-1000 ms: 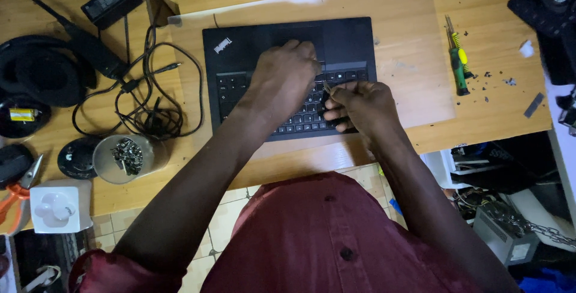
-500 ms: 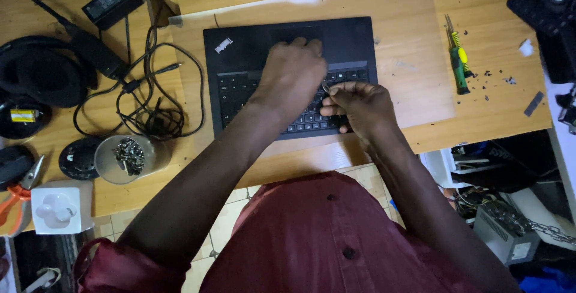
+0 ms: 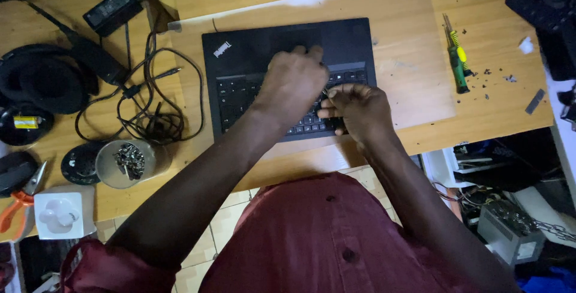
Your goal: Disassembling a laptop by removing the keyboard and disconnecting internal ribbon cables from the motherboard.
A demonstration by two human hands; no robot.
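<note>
surface: wood (image 3: 492, 110), cluttered; cables (image 3: 144, 107), screwdriver (image 3: 457, 59), screw tin (image 3: 129, 161)
keyboard (image 3: 240, 89): black, centre, on mat (image 3: 408, 47)
left hand (image 3: 294, 83): flat, pressing keyboard
right hand (image 3: 354, 108): pinching thin tool, barely visible
change: hands barely shifted
</note>
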